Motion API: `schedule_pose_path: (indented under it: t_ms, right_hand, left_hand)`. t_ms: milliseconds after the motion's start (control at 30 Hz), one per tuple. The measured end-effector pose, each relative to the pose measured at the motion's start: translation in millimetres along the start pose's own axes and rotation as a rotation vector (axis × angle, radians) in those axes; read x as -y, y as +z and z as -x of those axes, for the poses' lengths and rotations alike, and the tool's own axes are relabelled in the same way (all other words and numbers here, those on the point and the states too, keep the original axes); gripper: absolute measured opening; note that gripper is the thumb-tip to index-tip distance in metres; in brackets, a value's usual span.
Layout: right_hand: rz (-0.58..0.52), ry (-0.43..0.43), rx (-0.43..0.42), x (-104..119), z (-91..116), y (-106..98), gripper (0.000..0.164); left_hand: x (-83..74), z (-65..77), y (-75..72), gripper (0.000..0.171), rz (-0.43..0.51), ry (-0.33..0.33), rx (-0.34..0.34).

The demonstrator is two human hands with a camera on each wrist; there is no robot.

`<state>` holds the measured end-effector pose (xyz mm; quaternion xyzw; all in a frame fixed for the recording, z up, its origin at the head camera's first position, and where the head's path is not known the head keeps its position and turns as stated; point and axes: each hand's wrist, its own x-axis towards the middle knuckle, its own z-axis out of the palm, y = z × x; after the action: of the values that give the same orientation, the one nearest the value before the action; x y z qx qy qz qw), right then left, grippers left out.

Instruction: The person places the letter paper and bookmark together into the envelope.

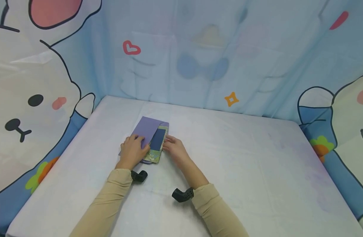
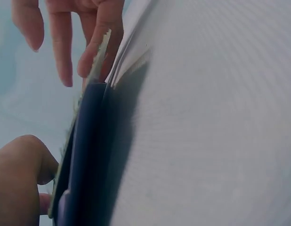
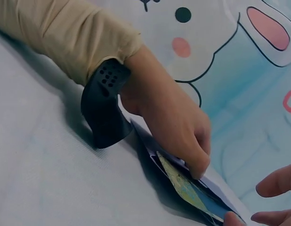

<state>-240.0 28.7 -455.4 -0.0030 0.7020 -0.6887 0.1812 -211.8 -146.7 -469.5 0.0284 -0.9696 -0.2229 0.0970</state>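
A purple envelope [image 1: 147, 127] lies left of centre on the table. Out of its right side shows a flat card [image 1: 158, 139] with a green patterned border and a dark blue panel. My left hand [image 1: 133, 152] holds the envelope's lower left part, fingers on top and thumb at the edge beside the card. At the card's right edge, my right hand [image 1: 176, 149] pinches with thumb and a finger, the other fingers spread loosely. In the left wrist view, the card [image 2: 101, 56] stands off the cloth near the right hand [image 2: 75, 33]. The envelope hides the card's left part.
A white cloth [image 1: 258, 171] covers the table. Behind it hangs a light blue curtain [image 1: 199, 59] with cartoon prints. Black wrist cameras sit on the left wrist [image 1: 139, 176] and the right wrist [image 1: 182, 195].
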Motion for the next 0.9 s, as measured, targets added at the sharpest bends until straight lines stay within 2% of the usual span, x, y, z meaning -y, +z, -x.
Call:
schedule_pose_path:
  t_ms: [100, 267, 433, 567, 767, 900]
  right_hand:
    - [-0.122, 0.010, -0.012, -1, -5, -1, 0.052]
    - [-0.180, 0.022, -0.021, -2, -8, 0, 0.048]
    - [-0.013, 0.027, 0.034, -7, -10, 3, 0.055]
    - [0.111, 0.030, 0.022, -9, -7, 6, 0.058]
    - [0.085, 0.009, -0.063, -11, -14, 5, 0.058]
    - [0.101, 0.021, -0.062, -8, -20, 5, 0.061]
  left_hand:
    - [0.7, -0.1, -1.4, 0.048, 0.001, -0.002, -0.002]
    - [2.2, -0.5, -3.3, 0.048, 0.004, -0.001, -0.004]
    - [3.5, -2.0, -3.0, 0.049, 0.001, -0.008, 0.005]
    - [2.8, -2.6, -1.5, 0.049, 0.006, -0.014, 0.020]
    - [-0.5, -2.3, -0.3, 0.049, 0.005, -0.022, 0.029]
    - [0.4, -2.4, 0.1, 0.049, 0.013, -0.028, 0.030]
